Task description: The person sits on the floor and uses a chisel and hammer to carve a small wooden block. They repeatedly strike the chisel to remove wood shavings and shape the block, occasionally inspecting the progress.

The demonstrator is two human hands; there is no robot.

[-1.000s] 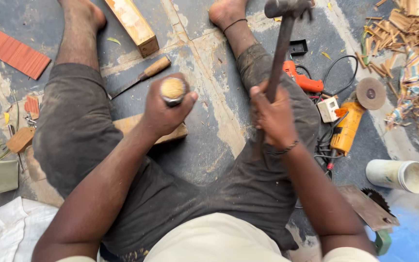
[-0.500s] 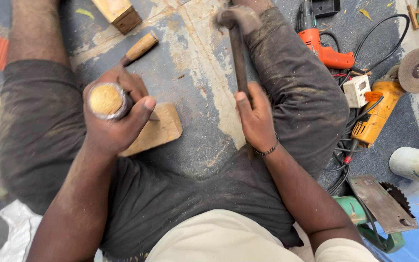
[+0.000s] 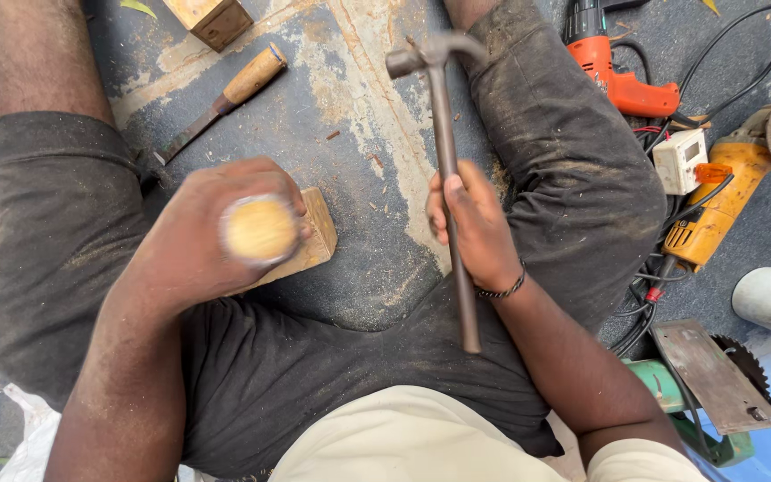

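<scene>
The right hand point(image 3: 473, 228), fingers wrapped around the grey metal claw hammer point(image 3: 446, 170), is holding its head up and right of the round wooden chisel handle point(image 3: 261, 229) that the left hand point(image 3: 216, 234) is gripping upright over the small wooden block point(image 3: 319, 239).

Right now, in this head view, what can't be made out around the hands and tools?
- Chisel blade and its tip on the wood block: hidden under the left hand.
- Chisel handle end: motion-blurred.
- Circular saw: partly covered by the right forearm, cut off at the bottom edge.
- Red drill and the wooden box: cut off by the top edge.
</scene>
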